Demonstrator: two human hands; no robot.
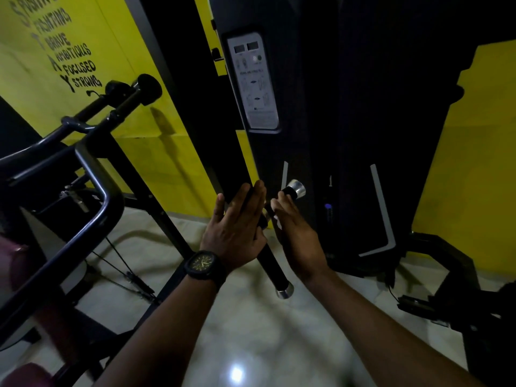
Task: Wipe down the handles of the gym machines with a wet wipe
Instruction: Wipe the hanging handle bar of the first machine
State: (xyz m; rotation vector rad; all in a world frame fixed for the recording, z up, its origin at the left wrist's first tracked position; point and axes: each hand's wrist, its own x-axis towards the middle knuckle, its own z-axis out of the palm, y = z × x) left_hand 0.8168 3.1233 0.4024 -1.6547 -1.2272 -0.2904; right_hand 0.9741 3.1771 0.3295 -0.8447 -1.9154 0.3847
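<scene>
A black handle point(272, 261) with a silver end cap slants down at the centre of the head view. My left hand point(237, 227), with a black watch on its wrist, lies against the upper part of that handle with straight fingers. A second black handle point(290, 189) with a silver cap points up and to the right. My right hand point(293, 233) curls round this second handle just below the cap. Small white bits of the wet wipe point(275, 217) show under its fingers; most of the wipe is hidden.
The tall black machine housing point(335, 135) with a white instruction panel point(255, 82) stands right behind the handles. A black tubular frame point(92, 174) with padded rollers fills the left. Yellow walls lie beyond, with pale glossy floor point(251, 331) below and a black machine base at the right.
</scene>
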